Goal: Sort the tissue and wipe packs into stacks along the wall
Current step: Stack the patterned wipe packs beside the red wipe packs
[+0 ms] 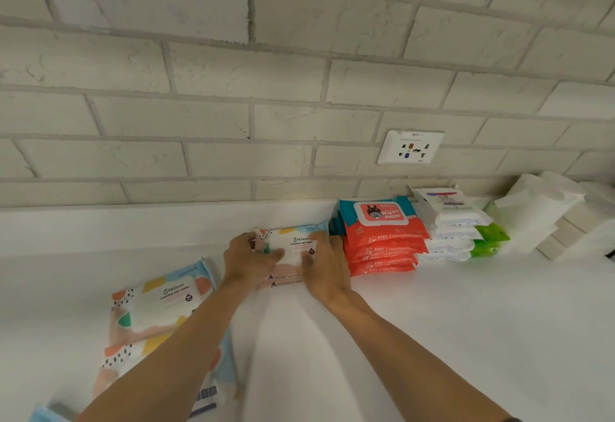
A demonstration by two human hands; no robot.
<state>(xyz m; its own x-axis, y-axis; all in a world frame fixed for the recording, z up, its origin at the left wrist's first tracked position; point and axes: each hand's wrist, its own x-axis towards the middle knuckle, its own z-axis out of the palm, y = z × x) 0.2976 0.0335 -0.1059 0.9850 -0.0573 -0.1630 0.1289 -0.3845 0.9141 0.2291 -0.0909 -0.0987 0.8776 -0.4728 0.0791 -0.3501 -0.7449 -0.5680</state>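
Head view looks down on a white bench [432, 321] that runs along a pale brick wall [233, 88]. Both hands meet on a small stack of Stalove packs [293, 248] set near the wall, just left of the red stack. The top pack is white in the middle with soft blotches of blue, yellow, peach and green and a black-dotted corner; its label reads "Stalove CLEANING WET WIPES", with a small dark round badge beside it. At least one more of the same pack lies under it. The left hand [246, 258] clasps the stack's left end, thumb across the top; the right hand [324, 268] presses its right end, fingers curled over the edge. Each grip is closed on the stack.

Touching it on the right stands the stack of red baby wipes [382, 242], several packs high, teal at the back, with a pink lid flap showing a cartoon animal and "Wipes"; the fronts read "BABY" and the top one "80". Next come white Dove packs [449, 218] piled over green packs [489, 235], then loose white tissue bundles [539, 212].

Well left and nearer, more Stalove packs [159, 308] lie loosely overlapped. A white wall socket [411, 147] marked "8PP-1" sits above the stacks.
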